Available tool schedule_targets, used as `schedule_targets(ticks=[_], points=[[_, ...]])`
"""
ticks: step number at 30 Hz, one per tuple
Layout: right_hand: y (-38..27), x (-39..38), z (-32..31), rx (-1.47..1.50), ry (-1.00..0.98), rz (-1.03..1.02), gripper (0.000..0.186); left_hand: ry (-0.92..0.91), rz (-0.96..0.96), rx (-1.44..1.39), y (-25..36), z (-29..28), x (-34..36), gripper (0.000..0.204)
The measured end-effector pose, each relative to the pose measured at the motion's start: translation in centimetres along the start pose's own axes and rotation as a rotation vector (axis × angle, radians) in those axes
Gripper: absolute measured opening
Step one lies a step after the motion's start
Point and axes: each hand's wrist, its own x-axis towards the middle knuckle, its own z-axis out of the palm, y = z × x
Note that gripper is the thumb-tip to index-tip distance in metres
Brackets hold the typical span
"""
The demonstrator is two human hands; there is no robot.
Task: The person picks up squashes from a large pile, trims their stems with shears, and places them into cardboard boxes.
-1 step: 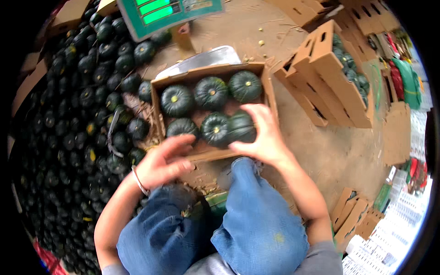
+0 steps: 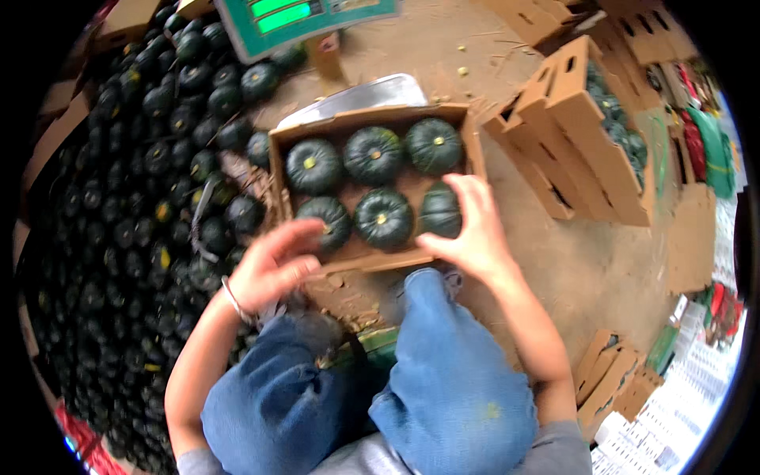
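In front of me a shallow cardboard box (image 2: 378, 120) holds dark green round pumpkins in two rows of three. My right hand (image 2: 479, 237) grips the near-right pumpkin (image 2: 441, 210), thumb on its near side and fingers over its far right. This pumpkin lies tilted, its ribbed side up, apart from the near-middle pumpkin (image 2: 383, 218). My left hand (image 2: 273, 265) is open, thumb and fingers apart, at the box's near-left corner. Its fingertips overlap the near-left pumpkin (image 2: 328, 224); whether they touch it I cannot tell.
The box rests on a scale with a metal platform (image 2: 356, 98) and a green display (image 2: 305, 24). A big heap of pumpkins (image 2: 119, 261) covers the left side. At right stand upright cardboard boxes (image 2: 566, 131) with more pumpkins. Flattened cardboard (image 2: 609, 376) lies lower right.
My right hand has shifted the near-right pumpkin rightward, opening a gap from the middle one. My left hand stays near the left corner; the whole view has shifted slightly.
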Motion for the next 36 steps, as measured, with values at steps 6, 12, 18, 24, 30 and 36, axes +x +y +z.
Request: schedule_targets(ticks=[6,12,18,24,30,36], points=[[6.5,-1.2,-0.5,-0.367,-0.065,-0.044,0.054,0.746,-0.257,0.041,-9.9,-8.2,-0.5,0.029],[1.8,-0.7,-8.2,-0.209,0.244,0.025,0.030,1.070,-0.441,-0.061,-12.7,-9.6,-1.2,0.026],[0.9,-2.7,-9.1,-0.127,0.243,0.118,0.027,1.428,-0.397,0.613,-17.8,-11.2,-3.1,0.041],[-2.2,2.4,-2.7,-0.040,0.056,-0.248,0.026,1.278,-0.449,0.026,-17.7,-10.9,-1.2,0.040],[-6.1,4.5,1.0,-0.100,-0.101,-0.527,0.028,1.098,-0.093,-1.205,-18.7,-13.1,0.4,0.026],[-5.5,5.3,1.7,-0.083,-0.085,-0.479,0.027,0.786,-0.017,-1.511,-19.9,-15.4,1.4,0.050]])
